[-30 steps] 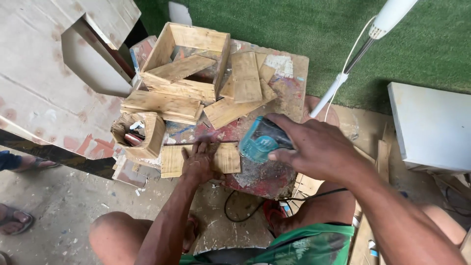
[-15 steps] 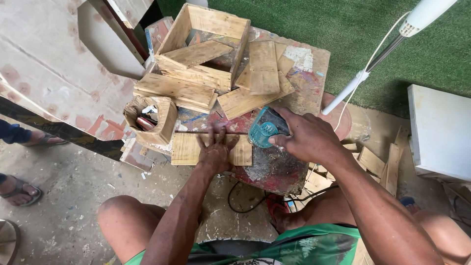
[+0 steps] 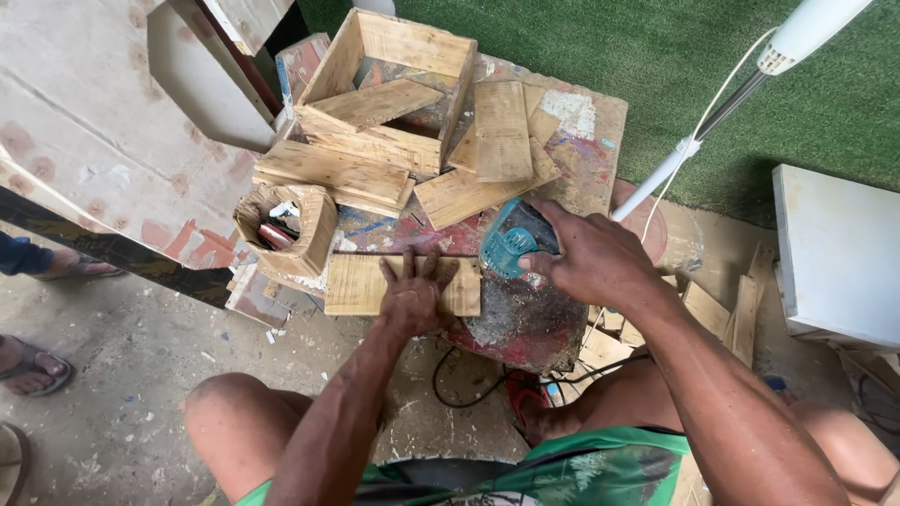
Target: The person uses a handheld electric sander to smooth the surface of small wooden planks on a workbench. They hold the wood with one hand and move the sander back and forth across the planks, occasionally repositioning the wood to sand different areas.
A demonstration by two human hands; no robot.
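A flat wooden board (image 3: 361, 284) is laid at the lower edge of the paint-stained bench (image 3: 581, 141), just left of the frame centre. The left hand (image 3: 412, 298) is pressed palm-down on the board, fingers spread flat; nothing is pinched in this grip. A teal power tool (image 3: 506, 245) is held at the right end of the board, touching or just beside it; which of the two cannot be told. The right hand (image 3: 592, 260) is wrapped over the tool from the right, and its grip is pressed together around the tool body.

Above the board, in the upper centre of the frame, an open square wooden frame (image 3: 412, 42) is stood on the bench, with a loose plank (image 3: 370, 103) lying across it. Further planks (image 3: 502, 131) are stacked just right of the frame and below it. A small wooden box (image 3: 314, 245) containing small items is placed at the left edge of the bench, just beside the board.

A black cable (image 3: 450, 379) is seen on the floor beneath the bench. A white fan pole (image 3: 698, 131) is set at the upper right, over green turf (image 3: 656, 47). A white box (image 3: 839, 248) is located at the right edge. Sandalled feet (image 3: 28, 361) of another person are visible at the left edge.
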